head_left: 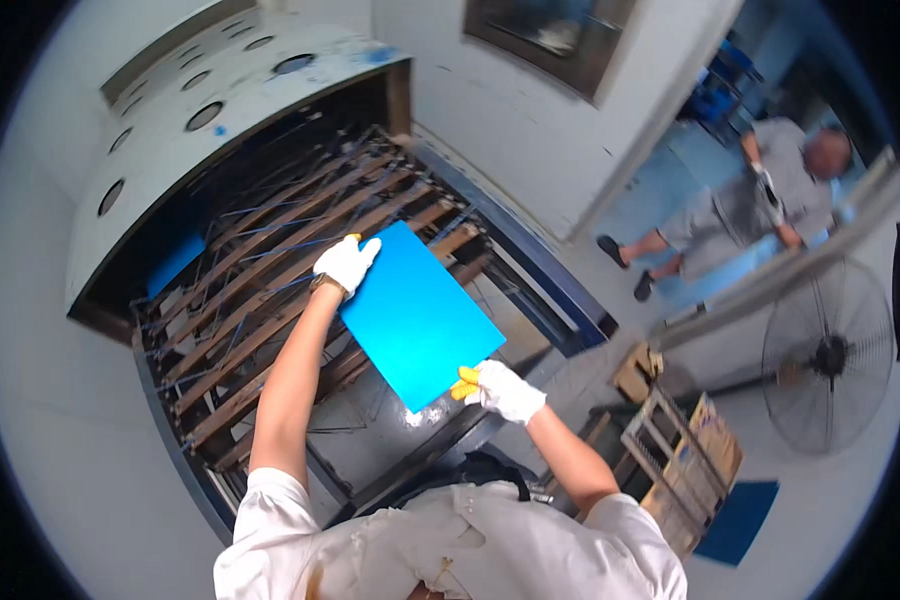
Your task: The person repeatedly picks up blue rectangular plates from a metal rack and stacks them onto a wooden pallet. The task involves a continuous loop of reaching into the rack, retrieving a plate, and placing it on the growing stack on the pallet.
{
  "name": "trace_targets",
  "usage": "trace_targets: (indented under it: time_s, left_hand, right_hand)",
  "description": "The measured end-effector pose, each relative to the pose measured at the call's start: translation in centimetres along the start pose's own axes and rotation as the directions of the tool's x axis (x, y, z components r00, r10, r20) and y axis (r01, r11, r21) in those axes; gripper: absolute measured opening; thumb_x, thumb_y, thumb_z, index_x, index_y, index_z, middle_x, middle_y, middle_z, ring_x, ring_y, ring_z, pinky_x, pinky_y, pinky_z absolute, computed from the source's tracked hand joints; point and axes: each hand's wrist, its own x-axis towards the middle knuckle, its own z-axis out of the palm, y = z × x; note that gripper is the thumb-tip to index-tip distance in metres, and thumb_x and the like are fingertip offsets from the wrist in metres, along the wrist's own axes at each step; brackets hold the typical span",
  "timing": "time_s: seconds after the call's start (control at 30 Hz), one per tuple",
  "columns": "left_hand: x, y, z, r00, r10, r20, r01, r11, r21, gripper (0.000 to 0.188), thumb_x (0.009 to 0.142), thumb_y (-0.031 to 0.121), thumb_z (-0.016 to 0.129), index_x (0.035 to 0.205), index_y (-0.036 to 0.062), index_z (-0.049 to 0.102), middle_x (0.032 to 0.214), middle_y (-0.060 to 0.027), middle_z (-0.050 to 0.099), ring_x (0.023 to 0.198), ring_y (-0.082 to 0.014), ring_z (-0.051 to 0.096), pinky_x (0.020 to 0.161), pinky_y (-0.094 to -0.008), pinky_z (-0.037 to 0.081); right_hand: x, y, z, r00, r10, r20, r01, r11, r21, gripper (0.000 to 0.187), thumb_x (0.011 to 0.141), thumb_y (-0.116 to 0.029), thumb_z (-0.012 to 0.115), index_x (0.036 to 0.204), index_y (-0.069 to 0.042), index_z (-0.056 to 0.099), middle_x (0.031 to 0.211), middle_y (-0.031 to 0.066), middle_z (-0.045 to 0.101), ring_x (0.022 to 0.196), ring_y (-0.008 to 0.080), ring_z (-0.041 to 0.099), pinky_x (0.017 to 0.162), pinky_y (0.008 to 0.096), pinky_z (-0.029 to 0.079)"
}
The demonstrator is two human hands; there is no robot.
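One slatted rack (235,372) at left. My gloved left hand (344,264) pinches a blue sheet (422,318) by its left edge. Sheet held slantwise over the rack's right side. My gloved right hand (506,391) pinches its lower-right edge. Farther right: wire-guarded fan (830,355).

Blue sheet (425,310): smooth, with a bright sheen; painted metal or plastic, cannot tell which. Left glove (344,264) and right glove (510,392): white, matt, cloth-like; yellow fingertips look coated. Rack slats (374,214): brown, dull, rough-looking; wood or rusted metal, undetermined. Rail (540,255) along rack's right edge: dark blue, painted-metal look. Hood (250,90) over rack's far edge: pale painted surface, blue smears.
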Motion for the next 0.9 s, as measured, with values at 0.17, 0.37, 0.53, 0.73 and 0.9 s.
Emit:
trace_targets:
  time_s: [0.17,0.37,0.53,0.73,0.9]
  left_hand:
    - [-7.9,8.7,0.8,0.979,0.154,-0.134,-0.172,0.975,-0.142,0.062,0.078,0.05,0.045,0.116,0.0019,0.045,0.106,-0.0203,0.053,0.097,-0.0311,0.052,0.084,-0.0368,0.039]
    - [-17.7,16.8,4.8,0.752,0.496,-0.434,-0.636,0.718,-0.282,0.047,0.074,0.013,0.052,0.119,0.0037,0.042,0.123,-0.0162,0.039,0.113,-0.03,0.037,0.097,-0.0363,0.027]
    - [-24.1,25.0,13.1,0.657,0.517,-0.548,-0.746,0.55,-0.375,0.037,0.08,0.005,0.048,0.116,-0.0004,0.042,0.121,-0.0171,0.042,0.107,-0.027,0.045,0.09,-0.0325,0.035]
    - [-30.9,39.6,18.8,0.681,0.729,-0.068,-0.492,0.387,-0.78,0.05,0.08,0.011,0.053,0.123,-0.0015,0.033,0.122,-0.0171,0.042,0.11,-0.0229,0.043,0.09,-0.0323,0.034]
    - [-35.9,50.0,27.4,0.534,0.812,0.237,-0.533,0.541,-0.651,0.059,0.073,0.003,0.048,0.128,0.0058,0.029,0.121,-0.0154,0.044,0.104,-0.0212,0.046,0.089,-0.0289,0.035]
  right_hand:
    - [-7.2,6.0,-6.5,0.991,-0.092,-0.099,0.116,0.953,0.28,0.016,0.079,-0.01,0.054,0.084,0.005,0.051,0.082,0.0128,0.059,0.075,0.0202,0.059,0.067,0.0259,0.049]
    - [-18.9,6.3,-8.4,0.601,-0.404,-0.69,0.328,0.911,-0.248,0.031,0.071,-0.002,0.058,0.101,-0.001,0.05,0.088,0.005,0.055,0.071,0.0123,0.053,0.066,0.0224,0.044]
    - [-27.7,8.9,-10.4,-0.111,-0.525,-0.844,0.613,0.632,-0.474,0.03,0.084,-0.007,0.045,0.113,-0.001,0.043,0.106,0.0065,0.049,0.093,0.0122,0.049,0.085,0.0237,0.038]
    - [-39.3,17.8,-16.3,-0.341,-0.258,-0.904,0.777,0.464,-0.426,0.027,0.084,-0.007,0.045,0.11,-0.002,0.045,0.103,0.0088,0.052,0.093,0.0137,0.05,0.084,0.0246,0.04]
    - [-45.7,29.7,-19.8,-0.375,0.024,-0.927,0.706,0.655,-0.269,0.026,0.076,0.001,0.047,0.102,-0.002,0.049,0.09,0.0082,0.055,0.081,0.0166,0.054,0.072,0.0246,0.043]
